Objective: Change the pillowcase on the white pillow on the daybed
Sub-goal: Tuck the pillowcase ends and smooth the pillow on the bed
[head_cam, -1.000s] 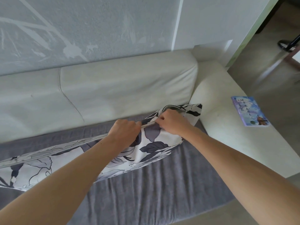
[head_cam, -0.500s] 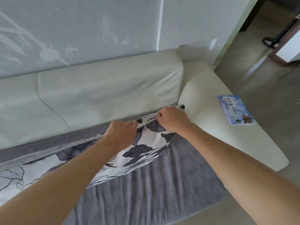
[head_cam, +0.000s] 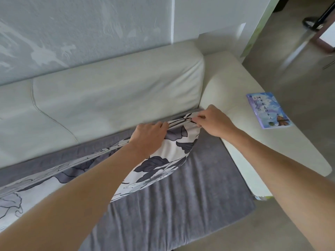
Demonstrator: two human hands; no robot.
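On the daybed's grey mattress (head_cam: 181, 205), your left hand (head_cam: 148, 137) grips the floral pillowcase (head_cam: 163, 160); your right hand (head_cam: 215, 121) pinches its top edge. A booklet (head_cam: 268, 110), lettering unreadable, lies on the armrest (head_cam: 253, 142).

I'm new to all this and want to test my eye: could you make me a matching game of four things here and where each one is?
Things:
1. booklet
2. floral pillowcase
3. left hand
4. right hand

Places:
A. lying on the grey seat cover
B. pinching the pillowcase's corner end
C. on the cream armrest
D. gripping the pillowcase's top edge, mid-seat

Pairs: 1-C, 2-A, 3-D, 4-B
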